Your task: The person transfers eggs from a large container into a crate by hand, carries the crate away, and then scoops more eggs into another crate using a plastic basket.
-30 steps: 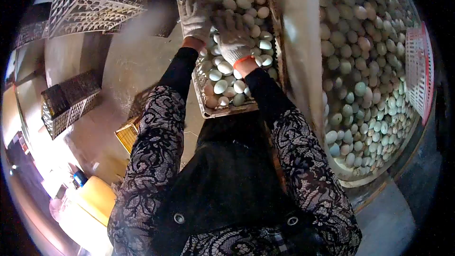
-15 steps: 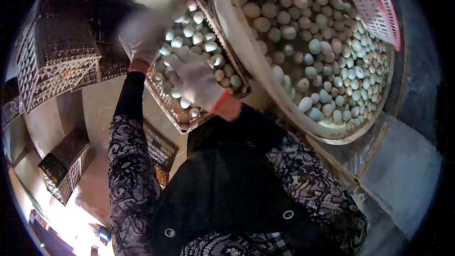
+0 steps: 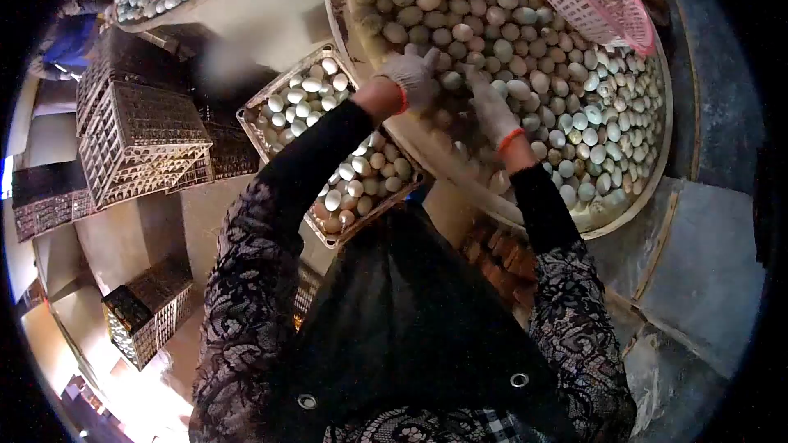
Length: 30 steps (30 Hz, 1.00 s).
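Note:
A large round vat (image 3: 628, 226) holds a mass of pale green, white and tan eggs (image 3: 509, 49). Over its near-left part, among the eggs, are both of my hands in pale gloves with orange-red cuffs. My left hand (image 3: 408, 80) reaches over the vat's left rim, its fingers apart and pointing at the eggs. To its right, my right hand (image 3: 492, 111) lies against the eggs with fingers stretched out. No egg shows plainly gripped in either. Left of the vat stands a plastic crate (image 3: 330, 239) filled with eggs, partly covered by my left forearm.
A pink-and-white slotted basket (image 3: 587, 0) sits at the vat's far right edge. Stacked crates (image 3: 148, 139) stand on the left, with another crate (image 3: 156, 312) on the floor. A second vat (image 3: 164, 20) of eggs and a person in blue (image 3: 70, 45) are at upper left.
Both hands have moved from the crate of eggs rightward into the big vat. My view has shifted, bringing the second vat and the other person into sight.

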{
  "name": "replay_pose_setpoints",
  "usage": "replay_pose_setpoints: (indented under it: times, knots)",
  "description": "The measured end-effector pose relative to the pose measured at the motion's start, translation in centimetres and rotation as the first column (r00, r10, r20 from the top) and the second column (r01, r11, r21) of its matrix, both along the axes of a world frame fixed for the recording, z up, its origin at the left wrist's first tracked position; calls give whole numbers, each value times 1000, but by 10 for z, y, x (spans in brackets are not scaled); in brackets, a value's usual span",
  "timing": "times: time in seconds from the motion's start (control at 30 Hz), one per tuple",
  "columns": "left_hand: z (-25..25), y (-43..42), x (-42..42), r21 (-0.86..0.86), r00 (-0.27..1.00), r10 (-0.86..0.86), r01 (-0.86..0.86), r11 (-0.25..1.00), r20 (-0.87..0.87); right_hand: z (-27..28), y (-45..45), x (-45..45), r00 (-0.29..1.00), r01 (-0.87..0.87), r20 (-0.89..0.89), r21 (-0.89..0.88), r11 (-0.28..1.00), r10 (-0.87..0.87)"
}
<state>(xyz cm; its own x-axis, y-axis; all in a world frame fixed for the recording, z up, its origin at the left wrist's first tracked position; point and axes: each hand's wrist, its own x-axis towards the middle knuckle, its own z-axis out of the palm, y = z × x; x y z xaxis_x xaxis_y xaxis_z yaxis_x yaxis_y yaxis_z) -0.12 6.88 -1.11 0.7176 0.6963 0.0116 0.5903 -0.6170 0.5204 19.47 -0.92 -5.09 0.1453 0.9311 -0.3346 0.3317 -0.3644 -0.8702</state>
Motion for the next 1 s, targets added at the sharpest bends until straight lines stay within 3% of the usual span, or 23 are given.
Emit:
replay_pose_setpoints:
  times: [0.07,0.1,0.13,0.2,0.3,0.33,0.6,0.87,0.93,1.0]
  knots:
    - [-11,12,17,-39,942,25,-41,998,-336,-13,14,-2,994,13,-105,-6,1000,-14]
    - [-43,26,22,-34,937,33,-48,998,-347,-16,22,-5,988,26,-152,-4,1000,-26]
    - [-91,44,24,-68,970,17,-34,997,-241,-21,29,-10,979,37,-199,0,999,-36]
    - [-111,50,23,-100,990,14,-28,995,-138,-31,41,-20,962,49,-270,8,999,-45]
    - [-74,34,20,-202,945,325,-327,923,-45,-49,56,-29,937,40,-348,26,999,-29]
    - [-71,31,18,-225,939,343,-342,912,-37,-56,59,-29,930,30,-368,34,999,-15]
    - [-101,33,33,-257,956,290,-270,928,40,-41,49,-17,963,60,-263,9,998,-56]
    - [-110,44,37,-280,955,268,-225,933,124,-33,55,-20,962,48,-270,-6,999,-48]
    - [-122,48,37,-276,941,238,-169,946,241,-32,50,-18,954,57,-295,-18,998,-60]
    - [-149,52,37,-253,846,183,-59,966,500,-32,39,-17,941,68,-330,-44,997,-78]
